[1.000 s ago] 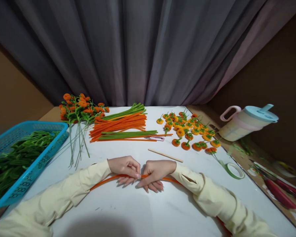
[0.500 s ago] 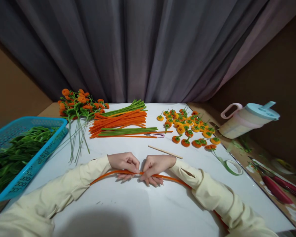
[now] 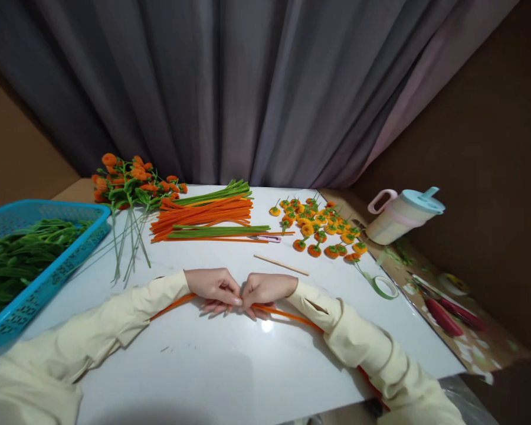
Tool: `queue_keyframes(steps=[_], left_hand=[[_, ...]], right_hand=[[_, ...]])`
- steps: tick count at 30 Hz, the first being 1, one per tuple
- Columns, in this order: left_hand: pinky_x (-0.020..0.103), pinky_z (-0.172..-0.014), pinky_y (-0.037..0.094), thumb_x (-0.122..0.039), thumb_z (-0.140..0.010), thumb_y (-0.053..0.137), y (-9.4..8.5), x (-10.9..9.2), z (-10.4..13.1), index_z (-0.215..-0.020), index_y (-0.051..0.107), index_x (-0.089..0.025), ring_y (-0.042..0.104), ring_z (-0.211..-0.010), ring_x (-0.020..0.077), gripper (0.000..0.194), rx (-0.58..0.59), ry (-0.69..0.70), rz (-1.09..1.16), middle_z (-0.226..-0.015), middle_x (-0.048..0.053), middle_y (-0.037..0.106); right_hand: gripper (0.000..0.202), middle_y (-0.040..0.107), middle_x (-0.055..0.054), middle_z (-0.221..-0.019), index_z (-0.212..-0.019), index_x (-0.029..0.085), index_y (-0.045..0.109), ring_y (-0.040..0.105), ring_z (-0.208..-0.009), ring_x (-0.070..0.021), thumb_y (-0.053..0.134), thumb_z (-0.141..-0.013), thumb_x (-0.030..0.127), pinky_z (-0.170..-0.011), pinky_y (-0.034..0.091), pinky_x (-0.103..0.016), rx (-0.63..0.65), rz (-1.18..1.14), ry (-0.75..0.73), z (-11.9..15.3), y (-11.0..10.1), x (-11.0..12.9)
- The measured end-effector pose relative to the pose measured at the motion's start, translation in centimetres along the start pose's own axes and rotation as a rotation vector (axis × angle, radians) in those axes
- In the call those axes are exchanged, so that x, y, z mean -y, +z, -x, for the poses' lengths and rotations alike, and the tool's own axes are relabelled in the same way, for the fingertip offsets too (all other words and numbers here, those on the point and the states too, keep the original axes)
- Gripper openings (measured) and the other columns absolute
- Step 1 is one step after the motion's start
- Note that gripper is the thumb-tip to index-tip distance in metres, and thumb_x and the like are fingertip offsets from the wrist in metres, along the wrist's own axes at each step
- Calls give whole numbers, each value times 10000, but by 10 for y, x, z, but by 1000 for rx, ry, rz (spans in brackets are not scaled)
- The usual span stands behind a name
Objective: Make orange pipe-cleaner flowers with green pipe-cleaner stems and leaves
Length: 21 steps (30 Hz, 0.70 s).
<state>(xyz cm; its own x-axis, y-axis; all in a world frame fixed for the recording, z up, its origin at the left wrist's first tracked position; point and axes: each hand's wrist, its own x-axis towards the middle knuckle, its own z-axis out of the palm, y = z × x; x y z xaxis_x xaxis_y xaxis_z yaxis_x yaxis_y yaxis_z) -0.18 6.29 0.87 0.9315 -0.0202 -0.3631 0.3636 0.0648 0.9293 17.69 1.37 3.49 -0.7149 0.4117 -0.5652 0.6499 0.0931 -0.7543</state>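
Note:
Above the front half of the white table point(image 3: 194, 366), my left hand point(image 3: 215, 287) and my right hand point(image 3: 268, 289) meet with their fingertips together. Both are closed on orange pipe cleaners point(image 3: 287, 316), whose ends run out to either side and pass under my sleeves. The exact spot between the fingertips is hidden. Beyond my hands lie orange pipe cleaners in a pile point(image 3: 203, 213), with green stems point(image 3: 221, 232) across them. A thin wooden stick point(image 3: 281, 265) rests just past my right hand.
A blue basket point(image 3: 86, 248) of green leaves point(image 3: 30, 251) stands left. Orange flowers on stems point(image 3: 137, 171) lie back left, small flower heads point(image 3: 307, 229) right of centre. Green tape point(image 3: 385, 287), a tumbler point(image 3: 396, 218) and red-handled pliers point(image 3: 442, 317) are on the right. A curtain hangs behind.
The view has shifted, so the things on the table appear further left. My hands have drawn closer together, their fingertips now meeting on the orange pipe cleaners.

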Motion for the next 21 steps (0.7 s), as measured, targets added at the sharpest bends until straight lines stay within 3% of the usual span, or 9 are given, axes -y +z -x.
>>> queue_keyframes(steps=[3, 7, 9, 13, 16, 19, 21], left_hand=[[144, -315, 341, -454, -820, 562, 3, -1, 0, -738, 648, -122, 444, -291, 68, 353, 8, 14, -43, -412, -15, 555], [169, -402, 413, -426, -830, 562, 9, -10, 5, -876, 694, -105, 511, -366, 95, 351, 137, -4, -51, -492, 30, 621], [177, -415, 398, -417, -827, 566, 13, -22, 13, -942, 691, -108, 555, -447, 113, 353, 164, -46, -114, -626, 67, 672], [187, -540, 389, -324, -796, 617, 31, -62, 41, -804, 725, -148, 542, -620, 130, 207, -11, 159, -583, -704, 71, 645], [204, -506, 341, -314, -824, 578, 49, -87, 57, -737, 710, -150, 482, -566, 115, 228, -69, 183, -726, -646, 53, 579], [195, -478, 342, -352, -880, 480, 63, -98, 62, -712, 677, -153, 458, -494, 97, 326, -104, 90, -673, -544, 17, 521], [177, -428, 345, -381, -879, 470, 67, -99, 59, -699, 632, -149, 441, -425, 83, 335, -119, 16, -540, -488, -7, 502]], right_hand=[[292, 508, 11, -438, -669, 90, 657, 456, -403, -85, 457, -829, 228, -439, 353, -200, -121, 175, 55, 16, 7, 15], [311, 650, -103, -667, -760, 99, 687, 590, -596, -174, 441, -862, 260, -530, 370, -251, -420, 741, 208, 48, 24, 34], [321, 665, -109, -748, -787, 117, 684, 619, -667, -187, 411, -894, 248, -553, 380, -252, -535, 879, 285, 66, 31, 38], [333, 641, -98, -829, -770, 127, 647, 619, -703, -171, 384, -935, 248, -549, 383, -244, -724, 1011, 364, 108, 35, 42], [336, 638, -97, -800, -828, 121, 638, 604, -618, -153, 359, -952, 260, -510, 353, -245, -757, 1097, 412, 138, 20, 54], [316, 628, -81, -671, -784, 115, 653, 598, -588, -158, 433, -927, 292, -498, 334, -240, -676, 1152, 447, 158, -11, 84], [323, 622, -81, -664, -817, 104, 663, 594, -580, -154, 437, -925, 308, -518, 350, -242, -700, 1194, 426, 160, -37, 109]])
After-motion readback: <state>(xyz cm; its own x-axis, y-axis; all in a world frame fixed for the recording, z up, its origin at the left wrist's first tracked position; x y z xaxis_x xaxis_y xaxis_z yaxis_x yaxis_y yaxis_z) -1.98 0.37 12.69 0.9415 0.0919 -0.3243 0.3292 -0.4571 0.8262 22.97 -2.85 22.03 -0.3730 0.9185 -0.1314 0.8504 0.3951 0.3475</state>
